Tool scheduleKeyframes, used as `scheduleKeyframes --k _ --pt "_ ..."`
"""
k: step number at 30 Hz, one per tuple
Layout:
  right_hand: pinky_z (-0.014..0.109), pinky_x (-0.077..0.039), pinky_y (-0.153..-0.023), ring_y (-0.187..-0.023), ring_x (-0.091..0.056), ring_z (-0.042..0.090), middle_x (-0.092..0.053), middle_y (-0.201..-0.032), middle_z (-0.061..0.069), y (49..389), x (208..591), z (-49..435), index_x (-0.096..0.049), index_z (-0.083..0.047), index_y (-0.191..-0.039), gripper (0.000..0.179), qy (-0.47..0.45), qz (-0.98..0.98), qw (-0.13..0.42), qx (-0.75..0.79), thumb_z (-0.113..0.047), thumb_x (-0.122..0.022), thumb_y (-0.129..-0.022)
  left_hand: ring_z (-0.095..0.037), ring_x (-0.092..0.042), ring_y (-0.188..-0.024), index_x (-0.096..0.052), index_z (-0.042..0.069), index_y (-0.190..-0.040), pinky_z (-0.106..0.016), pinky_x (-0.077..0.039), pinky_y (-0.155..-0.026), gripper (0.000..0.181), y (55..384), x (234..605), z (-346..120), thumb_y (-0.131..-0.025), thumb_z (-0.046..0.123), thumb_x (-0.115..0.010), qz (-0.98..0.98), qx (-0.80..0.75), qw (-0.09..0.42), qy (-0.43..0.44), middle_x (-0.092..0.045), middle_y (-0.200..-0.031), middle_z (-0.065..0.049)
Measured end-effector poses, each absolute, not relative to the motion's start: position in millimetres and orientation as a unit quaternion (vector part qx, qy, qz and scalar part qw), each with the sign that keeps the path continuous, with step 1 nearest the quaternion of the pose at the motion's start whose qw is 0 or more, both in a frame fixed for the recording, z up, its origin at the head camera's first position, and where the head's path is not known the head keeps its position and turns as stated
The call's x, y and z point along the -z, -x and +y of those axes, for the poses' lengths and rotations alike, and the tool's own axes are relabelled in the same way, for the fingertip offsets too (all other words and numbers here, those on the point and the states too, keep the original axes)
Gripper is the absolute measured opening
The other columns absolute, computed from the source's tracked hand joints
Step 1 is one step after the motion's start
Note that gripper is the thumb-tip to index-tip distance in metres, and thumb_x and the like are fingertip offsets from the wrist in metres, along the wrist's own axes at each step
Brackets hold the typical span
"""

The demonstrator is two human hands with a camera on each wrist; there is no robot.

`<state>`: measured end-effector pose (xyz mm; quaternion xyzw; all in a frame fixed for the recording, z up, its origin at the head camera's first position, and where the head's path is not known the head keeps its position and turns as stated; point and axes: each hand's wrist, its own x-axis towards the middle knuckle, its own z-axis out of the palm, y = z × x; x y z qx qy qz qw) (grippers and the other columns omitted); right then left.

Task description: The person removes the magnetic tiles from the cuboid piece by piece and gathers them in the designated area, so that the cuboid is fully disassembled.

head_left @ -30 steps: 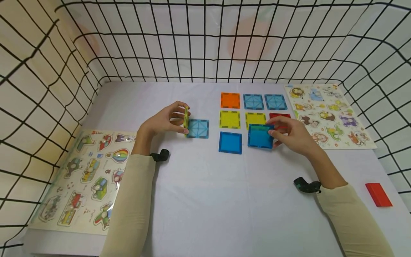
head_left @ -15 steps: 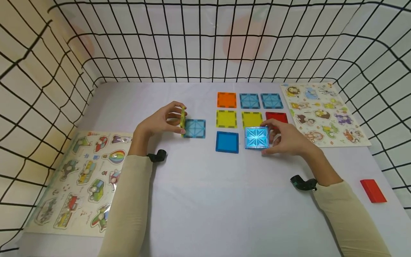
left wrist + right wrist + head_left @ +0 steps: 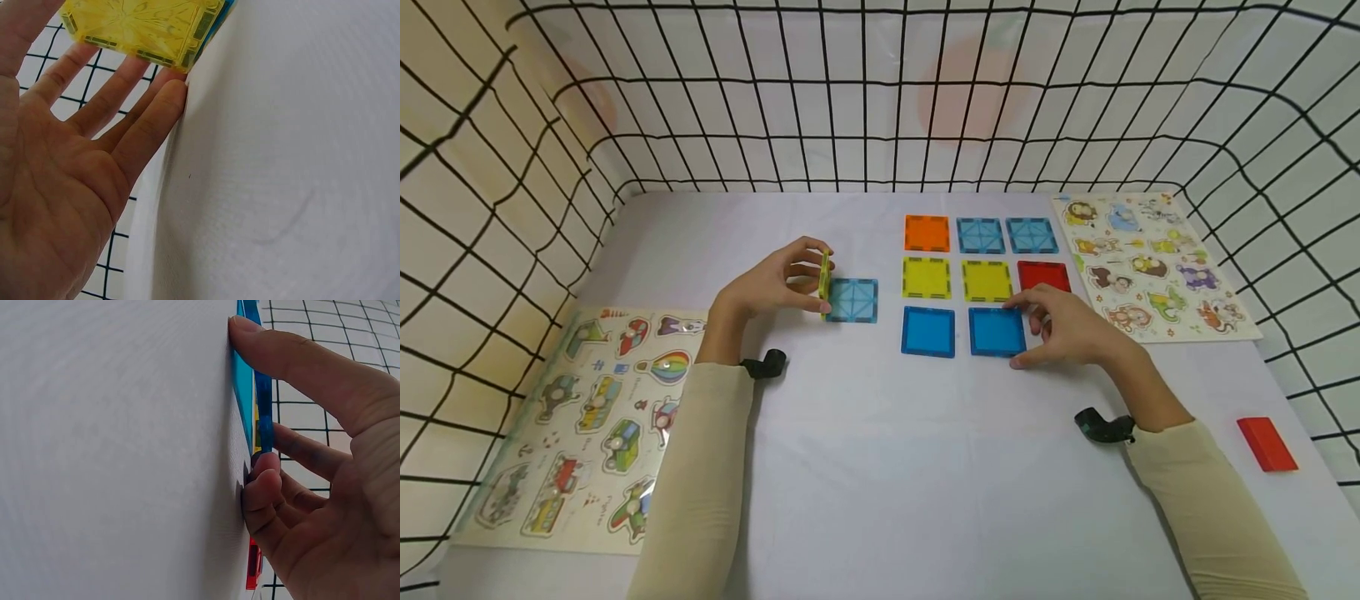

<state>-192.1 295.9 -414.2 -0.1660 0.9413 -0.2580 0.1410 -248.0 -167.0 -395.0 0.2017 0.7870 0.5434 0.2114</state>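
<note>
My left hand point(image 3: 771, 282) holds a yellow magnetic tile point(image 3: 825, 275) upright on its edge, thumb at the near side and fingers at the far side. Against it lies a flat light blue tile point(image 3: 854, 301). In the left wrist view the yellow tile point(image 3: 134, 28) spans from the fingertips toward the top edge. My right hand point(image 3: 1067, 325) pinches a dark blue tile point(image 3: 997, 332) by its right corners, thumb near, index finger far. From the right wrist side that blue tile point(image 3: 265, 400) shows edge-on, close over the white cloth.
Left of it lies another dark blue tile point(image 3: 928, 332). Behind are two yellow tiles point(image 3: 927, 277), a red tile point(image 3: 1043, 276), an orange tile point(image 3: 927, 233) and light blue tiles point(image 3: 981, 236). Picture boards point(image 3: 1157, 267) flank the table; a red block point(image 3: 1267, 444) lies right. Black wire mesh point(image 3: 865, 100) surrounds it.
My right hand has brought the dark blue tile down from a tilted hold over the yellow and red tiles to nearly flat beside the other dark blue one. The left hand keeps its hold.
</note>
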Motion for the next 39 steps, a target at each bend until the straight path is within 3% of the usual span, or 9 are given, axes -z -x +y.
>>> scheduleKeyframes --k 10,13,20,25,30,39 --pt "0.027 -0.051 -0.065 -0.085 -0.053 0.024 -0.057 -0.097 0.008 193.5 413.9 295.3 -0.057 -0.015 -0.141 0.088 0.16 0.937 0.159 0.265 -0.043 -0.097 -0.067 -0.03 -0.046 -0.139 -0.044 0.007 -0.144 -0.051 -0.038 -0.12 0.082 257.3 408.2 -171.4 -0.076 0.003 -0.09 0.788 -0.542 0.212 -0.202 -0.052 -0.148 -0.017" --pt "0.026 -0.052 -0.067 -0.088 -0.054 0.024 -0.059 -0.104 0.008 194.8 411.3 292.9 -0.055 -0.014 -0.142 0.089 0.163 0.937 0.157 0.266 -0.047 -0.095 -0.069 -0.026 -0.047 -0.138 -0.045 0.01 -0.142 -0.049 -0.04 -0.12 0.082 260.8 412.6 -175.7 -0.075 0.006 -0.092 0.791 -0.541 0.205 -0.198 -0.055 -0.145 -0.012" --pt "0.023 -0.052 -0.078 -0.097 -0.058 0.023 -0.065 -0.117 0.009 198.5 405.0 291.0 -0.059 -0.011 -0.139 0.067 0.147 0.941 0.104 0.286 -0.047 -0.081 -0.087 -0.024 -0.05 -0.135 -0.047 0.011 -0.141 -0.048 -0.043 -0.118 0.08 261.5 414.0 -178.8 -0.075 0.01 -0.093 0.794 -0.538 0.196 -0.205 -0.057 -0.143 -0.008" --pt "0.032 -0.053 -0.088 -0.106 -0.06 0.025 -0.066 -0.123 0.01 203.5 404.4 281.4 -0.059 -0.011 -0.139 0.058 0.148 0.937 0.064 0.309 -0.043 -0.075 -0.093 -0.026 -0.05 -0.134 -0.046 0.009 -0.141 -0.048 -0.042 -0.118 0.081 262.6 418.2 -175.0 -0.075 0.011 -0.093 0.789 -0.541 0.2 -0.213 -0.056 -0.143 -0.009" --pt "0.049 -0.053 -0.099 -0.117 -0.058 0.029 -0.061 -0.135 0.012 217.5 400.3 255.4 -0.057 -0.01 -0.141 0.061 0.172 0.93 0.058 0.32 -0.041 -0.077 -0.092 -0.024 -0.052 -0.131 -0.047 0.01 -0.138 -0.047 -0.044 -0.117 0.08 263.0 420.8 -172.7 -0.074 0.011 -0.094 0.788 -0.546 0.195 -0.209 -0.058 -0.14 -0.008" --pt "0.05 -0.053 -0.104 -0.127 -0.051 0.028 -0.055 -0.142 0.009 235.0 399.5 196.5 -0.053 -0.019 -0.146 0.075 0.172 0.927 0.085 0.322 -0.048 -0.082 -0.083 -0.026 -0.05 -0.133 -0.044 0.009 -0.14 -0.048 -0.043 -0.117 0.082 262.9 417.4 -174.2 -0.075 0.009 -0.093 0.789 -0.544 0.201 -0.204 -0.055 -0.142 -0.01"
